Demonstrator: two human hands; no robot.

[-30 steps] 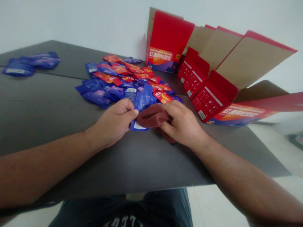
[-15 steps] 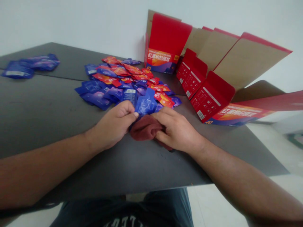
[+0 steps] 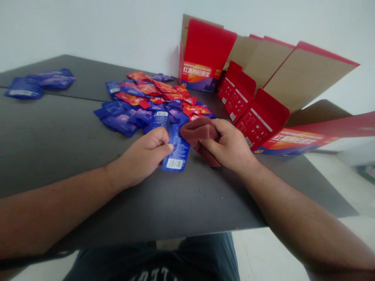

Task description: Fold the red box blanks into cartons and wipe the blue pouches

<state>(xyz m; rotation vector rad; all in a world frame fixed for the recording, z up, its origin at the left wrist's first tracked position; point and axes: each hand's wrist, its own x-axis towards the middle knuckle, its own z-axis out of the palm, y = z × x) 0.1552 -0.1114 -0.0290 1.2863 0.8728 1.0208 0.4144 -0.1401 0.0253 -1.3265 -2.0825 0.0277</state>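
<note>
Between thumb and fingers, my left hand point(image 3: 149, 154) pinches the left edge of a blue pouch point(image 3: 178, 152), whose printed side with a white barcode faces me. My right hand point(image 3: 231, 144) is closed on a bunched brown cloth point(image 3: 202, 134). The cloth touches the upper right part of the pouch and hides some of it. Just beyond my hands lies a heap of blue and red-orange pouches point(image 3: 131, 99), piled loosely on the dark table point(image 3: 117, 218).
At the far left sits a smaller group of blue pouches point(image 3: 26, 88). An upright red carton point(image 3: 200, 74) stands behind the heap, and more red cartons point(image 3: 260, 117) with raised flaps line the right side. A pale wall point(image 3: 102, 31) rises behind the table.
My right hand and the cloth have moved up from the pouch's lower end to its upper right, uncovering the barcode. My left hand keeps its hold in nearly the same place.
</note>
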